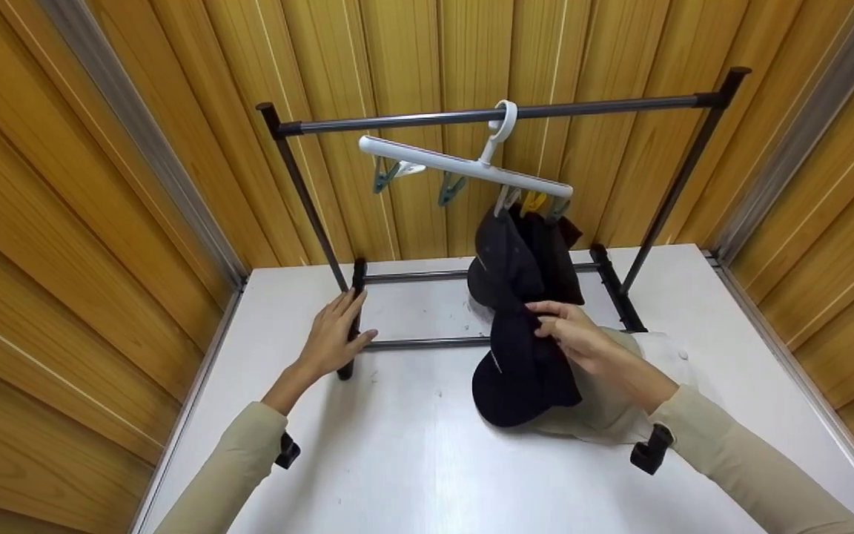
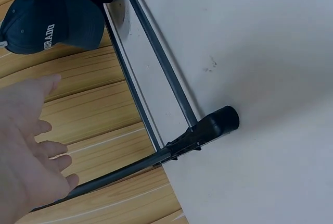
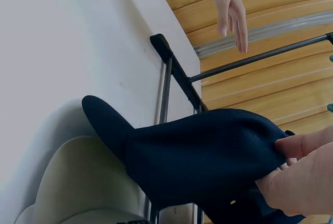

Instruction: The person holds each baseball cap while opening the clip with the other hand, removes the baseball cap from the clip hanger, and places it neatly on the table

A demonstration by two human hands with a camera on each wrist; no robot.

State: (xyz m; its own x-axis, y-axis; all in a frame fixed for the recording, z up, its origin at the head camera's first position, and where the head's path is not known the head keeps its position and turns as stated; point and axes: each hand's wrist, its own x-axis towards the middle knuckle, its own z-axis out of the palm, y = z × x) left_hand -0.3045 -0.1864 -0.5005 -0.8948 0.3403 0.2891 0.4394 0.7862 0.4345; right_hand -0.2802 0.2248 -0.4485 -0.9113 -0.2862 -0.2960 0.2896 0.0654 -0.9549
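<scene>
My right hand [image 1: 574, 334] pinches a dark navy baseball cap [image 1: 523, 371] by its edge, between thumb and fingers. The cap hangs brim-down in front of the rack, and in the right wrist view the pinched navy fabric [image 3: 203, 151] spreads out from the fingertips. Just behind it, a dark grey cap [image 1: 505, 248] with white lettering and a dark brown cap [image 1: 562, 263] hang from clips on a white hanger [image 1: 464, 165]. My left hand [image 1: 332, 334] holds nothing; its fingers are spread beside the rack's left foot.
A black metal rack [image 1: 605, 108] carries the hanger, which tilts down to the right. Grey-green clips [image 1: 451, 189] dangle from its left half. Beneath the navy cap lie a beige cap [image 1: 605, 408] and a white cap [image 1: 668, 360] on the white table [image 1: 397, 460]. Wood-patterned walls [image 1: 412, 59] enclose the table.
</scene>
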